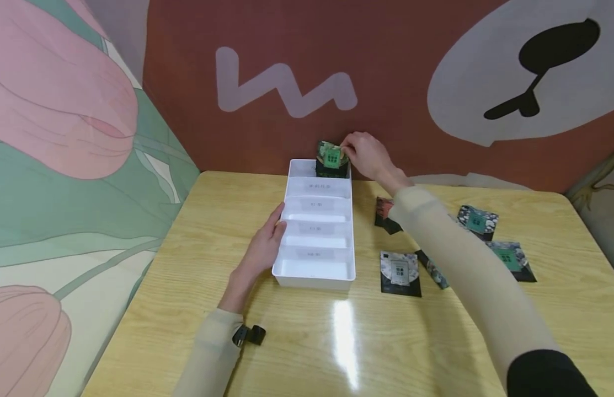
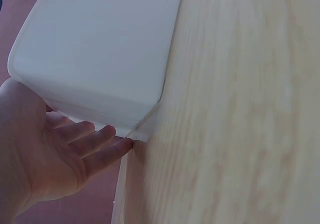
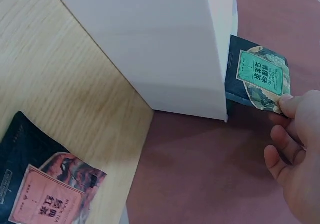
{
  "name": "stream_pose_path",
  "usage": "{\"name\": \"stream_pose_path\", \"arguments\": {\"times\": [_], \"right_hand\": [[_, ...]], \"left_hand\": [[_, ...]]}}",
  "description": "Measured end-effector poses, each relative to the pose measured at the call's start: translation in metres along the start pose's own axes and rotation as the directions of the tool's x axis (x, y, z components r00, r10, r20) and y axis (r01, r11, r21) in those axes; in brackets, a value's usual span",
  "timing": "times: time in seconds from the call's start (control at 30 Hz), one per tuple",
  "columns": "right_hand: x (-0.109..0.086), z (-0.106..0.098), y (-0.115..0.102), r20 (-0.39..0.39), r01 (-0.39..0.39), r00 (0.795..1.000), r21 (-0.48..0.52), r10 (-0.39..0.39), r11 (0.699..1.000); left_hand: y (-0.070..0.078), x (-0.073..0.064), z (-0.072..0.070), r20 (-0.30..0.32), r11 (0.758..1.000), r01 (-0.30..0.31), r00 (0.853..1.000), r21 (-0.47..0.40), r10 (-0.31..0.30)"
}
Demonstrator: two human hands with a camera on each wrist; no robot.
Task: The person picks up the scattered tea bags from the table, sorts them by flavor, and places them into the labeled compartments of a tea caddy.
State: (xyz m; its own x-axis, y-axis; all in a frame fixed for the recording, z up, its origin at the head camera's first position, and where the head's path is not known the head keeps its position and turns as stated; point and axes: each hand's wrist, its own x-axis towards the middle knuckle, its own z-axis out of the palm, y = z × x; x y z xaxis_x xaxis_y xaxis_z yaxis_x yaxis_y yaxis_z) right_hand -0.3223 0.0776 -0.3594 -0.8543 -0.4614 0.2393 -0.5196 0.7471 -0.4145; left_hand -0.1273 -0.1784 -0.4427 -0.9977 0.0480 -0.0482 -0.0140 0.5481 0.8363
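In the head view a long white box (image 1: 314, 270) with several labelled compartments stands on the table. My left hand (image 1: 263, 245) rests against the box's left wall, its fingers stretched along the outside in the left wrist view. At the far end, my right hand (image 1: 368, 154) pinches the upper right corner of a green and black tea packet (image 1: 331, 158) between thumb and finger. The packet's lower part sits down inside the rear compartment, hidden by the wall in the right wrist view. The green label (image 3: 260, 73) on it reads oolong tea.
Right of the box lie a red black-tea packet (image 1: 384, 208), a grey-labelled packet (image 1: 400, 274), a packet with a teal label (image 1: 478, 222) and a green-labelled one (image 1: 510, 260). Another packet (image 1: 434, 270) is partly under the right forearm. A painted wall (image 1: 257, 138) borders the table's back edge.
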Motion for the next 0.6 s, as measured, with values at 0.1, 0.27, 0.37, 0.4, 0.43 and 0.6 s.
{"name": "stream_pose_path", "arguments": {"times": [0.1,0.27,0.37,0.4,0.43,0.6], "right_hand": [[-0.002,0.007,0.002,0.005,-0.005,1.000,0.005,0.005,1.000],[-0.007,0.017,0.006,0.022,-0.030,0.999,-0.006,0.030,1.000],[-0.011,0.020,0.008,0.018,-0.056,0.998,-0.002,0.056,0.998],[-0.012,0.020,0.009,0.014,-0.063,0.998,0.003,0.062,0.998],[-0.013,0.019,0.010,0.008,-0.068,0.998,0.010,0.068,0.998],[-0.018,0.015,0.014,0.014,-0.071,0.997,0.017,0.071,0.997]], "left_hand": [[0.001,-0.001,0.001,-0.004,1.000,0.008,1.000,0.000,-0.008],[-0.001,-0.002,0.002,-0.007,1.000,0.015,1.000,-0.002,-0.015],[-0.001,-0.002,0.001,-0.004,1.000,0.007,1.000,-0.001,-0.007],[0.000,-0.002,0.001,-0.006,1.000,0.004,1.000,-0.001,-0.004],[0.000,-0.002,0.001,-0.004,1.000,0.001,1.000,-0.001,-0.001],[0.001,-0.002,0.001,-0.004,1.000,0.005,1.000,0.003,-0.005]]}}
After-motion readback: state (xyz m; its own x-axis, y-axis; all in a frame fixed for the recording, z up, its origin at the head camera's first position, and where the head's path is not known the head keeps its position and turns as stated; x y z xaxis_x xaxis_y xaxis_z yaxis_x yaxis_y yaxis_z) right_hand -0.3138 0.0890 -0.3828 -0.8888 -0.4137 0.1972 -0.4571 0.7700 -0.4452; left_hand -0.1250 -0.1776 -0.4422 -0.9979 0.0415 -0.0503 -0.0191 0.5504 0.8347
